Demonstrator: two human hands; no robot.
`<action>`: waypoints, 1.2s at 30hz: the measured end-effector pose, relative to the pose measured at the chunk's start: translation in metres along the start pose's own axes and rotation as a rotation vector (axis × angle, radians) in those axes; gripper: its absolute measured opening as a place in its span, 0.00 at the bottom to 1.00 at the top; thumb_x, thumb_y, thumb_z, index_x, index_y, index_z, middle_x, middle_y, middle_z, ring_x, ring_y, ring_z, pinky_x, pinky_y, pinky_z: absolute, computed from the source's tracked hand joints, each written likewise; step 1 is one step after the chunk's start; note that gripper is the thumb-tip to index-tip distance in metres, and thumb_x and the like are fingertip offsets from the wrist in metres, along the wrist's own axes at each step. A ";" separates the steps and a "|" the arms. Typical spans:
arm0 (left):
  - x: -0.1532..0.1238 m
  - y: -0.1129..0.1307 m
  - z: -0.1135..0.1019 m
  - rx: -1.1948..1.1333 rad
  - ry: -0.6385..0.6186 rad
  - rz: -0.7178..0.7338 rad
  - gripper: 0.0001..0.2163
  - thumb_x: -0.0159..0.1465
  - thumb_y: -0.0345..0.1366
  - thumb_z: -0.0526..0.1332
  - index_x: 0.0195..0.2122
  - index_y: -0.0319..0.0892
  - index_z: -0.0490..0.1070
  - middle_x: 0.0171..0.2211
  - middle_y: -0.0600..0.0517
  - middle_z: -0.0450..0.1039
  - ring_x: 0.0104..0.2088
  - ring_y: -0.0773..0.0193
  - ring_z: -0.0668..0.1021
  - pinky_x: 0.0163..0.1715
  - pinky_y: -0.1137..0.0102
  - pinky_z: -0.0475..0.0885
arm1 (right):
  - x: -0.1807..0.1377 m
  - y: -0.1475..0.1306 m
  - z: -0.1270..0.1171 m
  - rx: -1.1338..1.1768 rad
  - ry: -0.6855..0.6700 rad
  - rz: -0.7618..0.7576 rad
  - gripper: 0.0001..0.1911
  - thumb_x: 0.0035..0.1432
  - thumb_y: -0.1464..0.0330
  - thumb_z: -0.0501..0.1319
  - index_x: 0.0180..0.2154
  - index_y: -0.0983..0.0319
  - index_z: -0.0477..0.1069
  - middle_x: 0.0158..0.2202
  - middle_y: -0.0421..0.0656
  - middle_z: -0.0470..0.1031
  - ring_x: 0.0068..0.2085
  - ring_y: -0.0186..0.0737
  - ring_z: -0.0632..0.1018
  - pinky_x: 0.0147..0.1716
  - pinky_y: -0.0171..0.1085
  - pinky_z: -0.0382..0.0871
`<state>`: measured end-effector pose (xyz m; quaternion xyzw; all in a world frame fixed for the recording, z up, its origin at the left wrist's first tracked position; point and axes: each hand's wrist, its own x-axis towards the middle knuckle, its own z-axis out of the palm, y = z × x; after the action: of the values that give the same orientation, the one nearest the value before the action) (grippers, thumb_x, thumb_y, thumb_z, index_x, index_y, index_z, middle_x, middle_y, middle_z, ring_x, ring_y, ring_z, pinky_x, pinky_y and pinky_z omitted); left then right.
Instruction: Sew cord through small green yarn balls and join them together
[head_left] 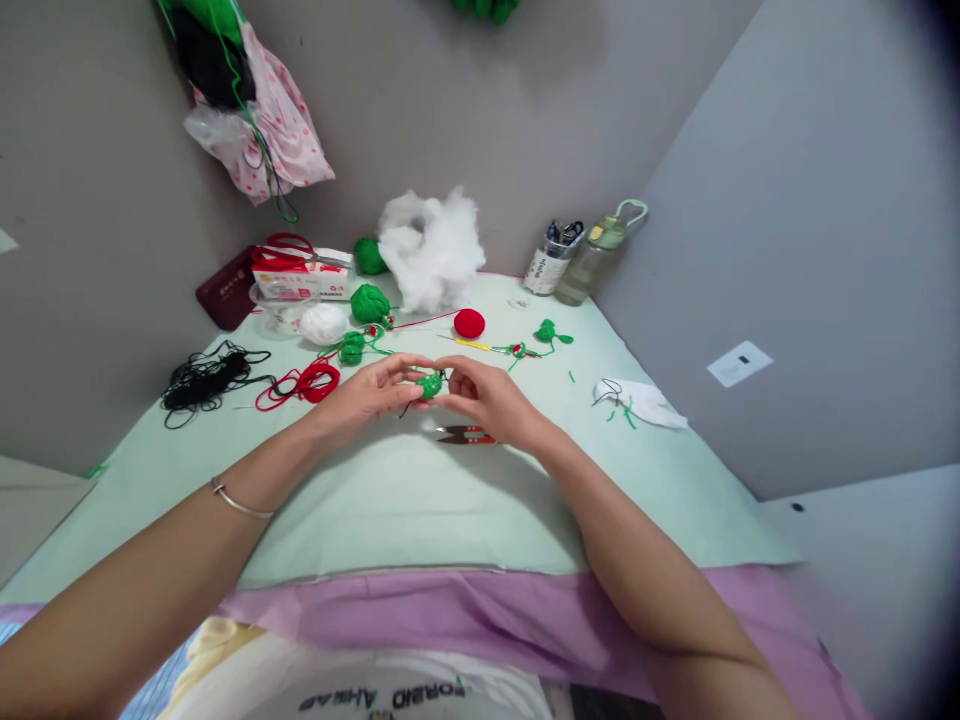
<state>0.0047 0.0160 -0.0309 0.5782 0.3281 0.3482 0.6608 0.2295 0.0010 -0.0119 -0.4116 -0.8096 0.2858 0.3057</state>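
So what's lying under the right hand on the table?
Thread snips with red handles lie on the green cloth just below the right hand; the hand covers their far end.

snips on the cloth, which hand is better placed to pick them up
Right, probably. The snips lie just under the right hand, beside its wrist. The left hand is farther off. Both pinch the green piece.
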 end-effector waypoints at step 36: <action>-0.011 0.010 0.009 -0.032 -0.241 -0.112 0.15 0.58 0.40 0.70 0.46 0.45 0.76 0.48 0.47 0.75 0.44 0.53 0.83 0.48 0.59 0.76 | 0.001 0.065 -0.084 0.810 0.531 0.357 0.14 0.56 0.59 0.67 0.39 0.60 0.71 0.17 0.28 0.48 0.18 0.27 0.49 0.16 0.30 0.45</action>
<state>0.0053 0.0025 -0.0195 0.5861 0.2724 0.2439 0.7230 0.3225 0.0519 -0.0032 -0.4503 -0.4456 0.5097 0.5822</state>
